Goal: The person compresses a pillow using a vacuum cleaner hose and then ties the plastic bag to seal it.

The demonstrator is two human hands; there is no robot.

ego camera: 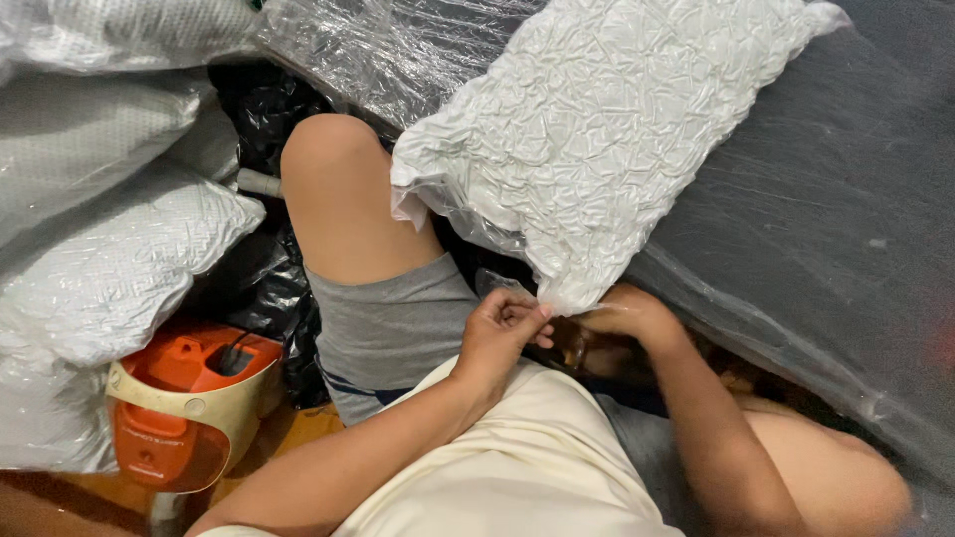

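A vacuum-packed white pillow (597, 129), wrinkled hard inside its clear bag, lies tilted across the person's lap and the dark surface (836, 229) to the right, its lower corner pointing down toward both hands. The left hand (500, 333) has its fingers curled and pinches the bag's edge right at that corner. The right hand (625, 316) sits just beside it, under the corner and partly hidden by the pillow; it touches the bag, but whether it grips cannot be told. The hands nearly meet below the pillow. A bare knee (333, 169) rises left of the pillow. Further left lie stacked white pillows (109, 259), with an orange and cream vacuum cleaner (189, 408) on the floor below them.
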